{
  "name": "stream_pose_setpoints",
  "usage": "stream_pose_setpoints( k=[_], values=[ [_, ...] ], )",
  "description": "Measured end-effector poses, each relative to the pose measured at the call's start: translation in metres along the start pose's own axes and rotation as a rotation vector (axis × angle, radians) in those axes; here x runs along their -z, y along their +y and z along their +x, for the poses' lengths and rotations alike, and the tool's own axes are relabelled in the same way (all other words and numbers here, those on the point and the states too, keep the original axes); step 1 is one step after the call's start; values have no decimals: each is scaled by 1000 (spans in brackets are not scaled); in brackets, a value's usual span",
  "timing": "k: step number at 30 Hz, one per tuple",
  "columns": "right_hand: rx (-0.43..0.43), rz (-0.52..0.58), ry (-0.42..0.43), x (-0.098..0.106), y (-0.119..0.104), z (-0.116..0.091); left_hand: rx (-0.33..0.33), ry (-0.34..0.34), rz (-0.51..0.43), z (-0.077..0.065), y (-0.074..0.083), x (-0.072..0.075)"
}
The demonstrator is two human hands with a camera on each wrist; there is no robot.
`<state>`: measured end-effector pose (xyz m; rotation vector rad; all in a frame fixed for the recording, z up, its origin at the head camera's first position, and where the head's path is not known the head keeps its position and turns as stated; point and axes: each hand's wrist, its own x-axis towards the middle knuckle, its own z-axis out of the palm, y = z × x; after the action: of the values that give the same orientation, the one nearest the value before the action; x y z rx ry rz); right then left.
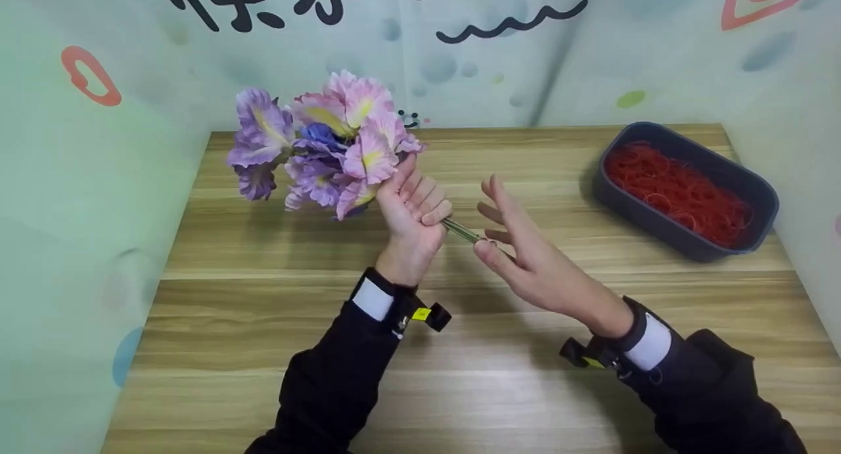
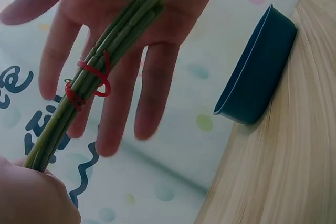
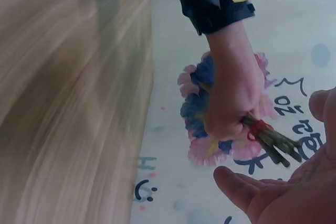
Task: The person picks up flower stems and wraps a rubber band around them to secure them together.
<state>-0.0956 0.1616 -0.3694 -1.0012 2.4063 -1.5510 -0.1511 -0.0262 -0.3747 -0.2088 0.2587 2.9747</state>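
A bunch of pink and purple artificial flowers (image 1: pixel 328 145) is held above the table, its blooms pointing left. My left hand (image 1: pixel 417 211) grips the green stems (image 2: pixel 123 32) just below the blooms. Around the stems, near their cut ends, a red rubber band (image 2: pixel 94 77) is looped, with a loose loop sticking out. My right hand (image 1: pixel 535 260) is spread beside the stem ends, its fingers straight and apart. In the left wrist view its palm lies behind the stems; whether it touches them I cannot tell.
A dark blue-grey plastic box (image 1: pixel 690 244) full of red rubber bands (image 1: pixel 677 191) stands at the table's back right. The wooden table (image 1: pixel 263 336) meets a pale printed backdrop (image 1: pixel 460 79) at the back and sides.
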Motion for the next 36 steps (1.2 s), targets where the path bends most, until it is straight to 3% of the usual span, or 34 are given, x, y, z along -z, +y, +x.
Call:
stream_pose_setpoints(
  k=[10,21,30,36],
  values=[
    [-131,-38,-70,-13,6,1,4,25,11,-1,0,2],
    [-165,-264,-91,-21,11,-4,30,54,39,0,-1,6],
    [-223,-194,-169,-23,15,-10,43,87,47,-2,-2,12],
    [-234,-223,-219,-26,18,-14,68,104,86,-3,-4,21]
  ],
)
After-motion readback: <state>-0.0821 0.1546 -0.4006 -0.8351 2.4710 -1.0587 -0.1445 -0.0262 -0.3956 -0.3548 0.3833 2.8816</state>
